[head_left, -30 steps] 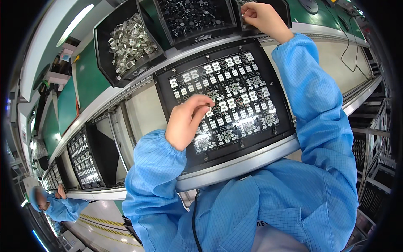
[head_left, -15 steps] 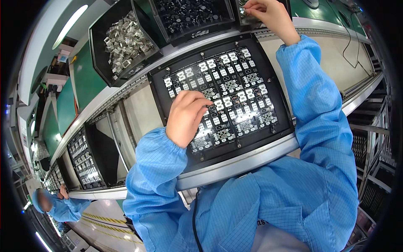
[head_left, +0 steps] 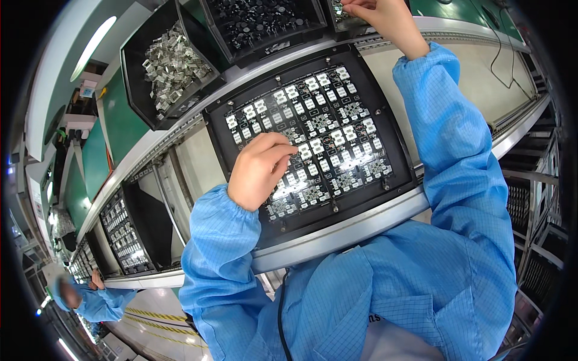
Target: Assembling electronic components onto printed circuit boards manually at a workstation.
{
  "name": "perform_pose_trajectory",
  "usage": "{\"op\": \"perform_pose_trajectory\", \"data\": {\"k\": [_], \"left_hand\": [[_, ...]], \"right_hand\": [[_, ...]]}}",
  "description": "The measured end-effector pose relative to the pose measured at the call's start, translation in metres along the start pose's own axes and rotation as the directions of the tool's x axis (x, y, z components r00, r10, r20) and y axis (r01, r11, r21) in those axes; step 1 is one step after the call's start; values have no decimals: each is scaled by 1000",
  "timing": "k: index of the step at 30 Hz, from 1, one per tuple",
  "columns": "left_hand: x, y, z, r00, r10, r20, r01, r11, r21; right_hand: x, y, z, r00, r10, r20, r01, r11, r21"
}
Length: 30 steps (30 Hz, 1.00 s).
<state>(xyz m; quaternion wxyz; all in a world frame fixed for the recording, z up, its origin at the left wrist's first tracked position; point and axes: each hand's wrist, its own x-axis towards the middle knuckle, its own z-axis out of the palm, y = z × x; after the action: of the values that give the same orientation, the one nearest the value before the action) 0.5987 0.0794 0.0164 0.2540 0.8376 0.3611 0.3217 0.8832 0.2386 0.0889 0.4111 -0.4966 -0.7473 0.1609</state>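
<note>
A black tray-like fixture [head_left: 394, 129] lies in front of me, holding a panel of black circuit boards [head_left: 304, 111] dotted with white parts. Over the panel's left middle, my left hand [head_left: 259, 171] has thumb and fingers pinched together; whatever small thing sits between the fingertips is too small to name. At the top of the picture my right hand [head_left: 388, 21] reaches into a dark bin [head_left: 346, 37] of small parts. Its fingertips are closed in a pinch, and their contents cannot be made out.
Beyond the fixture stand a black bin [head_left: 135, 87] of silvery metal parts and another [head_left: 244, 51] of small black round components. A metal rail [head_left: 337, 225] runs along my side. More loaded fixtures [head_left: 123, 234] sit down the line at left, near a co-worker in blue [head_left: 105, 301].
The whole scene has shifted slightly left in the picture. My left hand keeps its pinch over the same part of the panel, and my right hand stays at the bin with its fingers drawn together.
</note>
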Motion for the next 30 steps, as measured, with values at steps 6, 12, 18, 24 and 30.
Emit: {"op": "perform_pose_trajectory", "data": {"k": [6, 12, 18, 24, 30], "left_hand": [[1, 0, -2, 994, -67, 85, 72, 995, -66], [5, 0, -4, 989, 39, 141, -36, 999, -23], [0, 23, -9, 994, -108, -23, 111, 977, 181], [-33, 8, -48, 818, -518, -248, 569, 672, 474], [-37, 6, -22, 861, -486, -152, 497, 739, 455]], "right_hand": [[2, 3, 0, 999, 35, 16, -35, 999, 12], [2, 2, -3, 999, 31, 23, -31, 1000, 5], [3, -3, -12, 998, 40, 41, -44, 993, 105], [-17, -31, -27, 991, -36, 131, 6, 977, 215], [-35, -20, -13, 931, -203, 302, 186, 979, 86]]}}
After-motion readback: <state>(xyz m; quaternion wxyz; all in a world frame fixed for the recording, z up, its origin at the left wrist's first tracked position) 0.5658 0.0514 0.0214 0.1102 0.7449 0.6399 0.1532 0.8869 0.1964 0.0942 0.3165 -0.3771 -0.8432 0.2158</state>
